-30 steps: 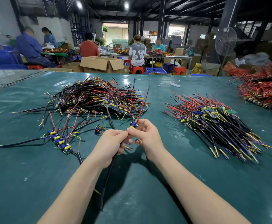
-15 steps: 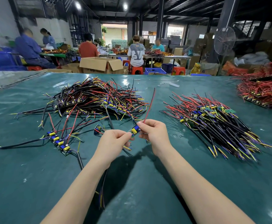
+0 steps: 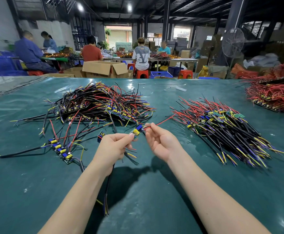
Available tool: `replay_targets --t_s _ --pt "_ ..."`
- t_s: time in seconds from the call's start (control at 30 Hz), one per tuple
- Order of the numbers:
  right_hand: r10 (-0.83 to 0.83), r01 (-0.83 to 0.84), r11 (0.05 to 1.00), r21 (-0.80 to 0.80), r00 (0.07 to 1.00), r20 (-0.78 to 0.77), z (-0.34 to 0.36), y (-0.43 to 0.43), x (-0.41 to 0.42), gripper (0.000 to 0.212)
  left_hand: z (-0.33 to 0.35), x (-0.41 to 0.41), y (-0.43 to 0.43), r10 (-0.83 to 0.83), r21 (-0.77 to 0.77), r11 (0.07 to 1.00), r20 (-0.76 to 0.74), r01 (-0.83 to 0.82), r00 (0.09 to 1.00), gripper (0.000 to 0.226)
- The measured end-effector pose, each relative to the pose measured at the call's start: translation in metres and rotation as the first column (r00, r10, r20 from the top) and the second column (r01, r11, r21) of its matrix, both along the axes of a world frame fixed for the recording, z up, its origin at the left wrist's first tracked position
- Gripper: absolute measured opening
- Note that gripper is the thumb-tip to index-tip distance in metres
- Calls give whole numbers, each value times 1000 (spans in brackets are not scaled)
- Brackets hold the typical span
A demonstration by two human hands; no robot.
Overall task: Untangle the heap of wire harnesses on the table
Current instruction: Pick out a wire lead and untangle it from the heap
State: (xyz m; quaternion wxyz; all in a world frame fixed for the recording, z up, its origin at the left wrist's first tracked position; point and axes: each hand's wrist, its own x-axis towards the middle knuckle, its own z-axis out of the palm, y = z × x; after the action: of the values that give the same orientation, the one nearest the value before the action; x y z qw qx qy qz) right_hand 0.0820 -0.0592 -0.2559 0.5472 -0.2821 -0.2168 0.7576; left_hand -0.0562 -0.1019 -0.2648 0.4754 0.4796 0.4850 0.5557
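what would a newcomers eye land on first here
First, the two hands at centre: the left hand and right hand pinch a single harness between them above the green table. Behind them to the left sprawls the tangled heap of black, red and yellow wires, while a neater pile lies combed out on the right.
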Motion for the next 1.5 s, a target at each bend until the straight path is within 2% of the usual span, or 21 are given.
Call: replay_targets --t_s 0.17,0.27,0.37,0.4,0.53,0.6,0.73,0.9,1.0,1.17,1.3,1.37,1.43,1.5 --pt "-85 76 996 52 973 215 -3 2 6 19 -3 -4 1 24 -32 999 -23 -25 999 22" --pt "-125 127 992 -9 983 132 -1 5 9 23 -4 -5 0 4 -54 999 -42 -7 999 22" --pt "-104 104 992 -78 995 8 -3 9 13 52 -5 -5 0 -41 -77 996 -48 37 998 21" --pt "-103 103 992 -78 995 0 -4 10 15 56 -4 -6 0 -58 -83 995 -41 54 997 21" --pt "-153 161 983 -86 983 99 -6 14 29 42 -5 -10 -2 -146 -114 984 -61 139 987 32" --pt "-172 183 978 -105 980 104 -7 17 36 49 -5 -10 -2 -175 -136 977 -86 162 981 39" --pt "-209 215 969 -123 976 58 -7 18 41 31 -7 -12 -1 -176 -153 975 -84 162 981 23" --pt "-363 369 928 -49 926 108 -8 19 45 18 -10 -18 0 -140 -166 978 -81 125 987 26" --pt "-362 361 925 -119 932 17 -8 19 45 15 -11 -18 2 -161 -173 974 -89 144 983 25" --pt "-289 260 952 -162 937 -196 -6 16 48 32 -9 -18 1 -221 -151 966 -66 209 973 24" --pt "-335 275 935 -225 894 -299 -6 17 45 36 -7 -15 -2 -282 -98 955 -16 279 959 20" --pt "-366 298 926 -230 856 -364 -9 17 41 38 -8 -14 -1 -249 -89 964 22 250 968 20" --pt "-337 274 937 -216 870 -359 -13 15 34 49 -10 -15 1 -174 -87 980 60 178 983 25" --pt "-250 212 960 -182 943 -219 -17 13 23 51 -10 -16 2 -108 -87 990 58 112 993 24"
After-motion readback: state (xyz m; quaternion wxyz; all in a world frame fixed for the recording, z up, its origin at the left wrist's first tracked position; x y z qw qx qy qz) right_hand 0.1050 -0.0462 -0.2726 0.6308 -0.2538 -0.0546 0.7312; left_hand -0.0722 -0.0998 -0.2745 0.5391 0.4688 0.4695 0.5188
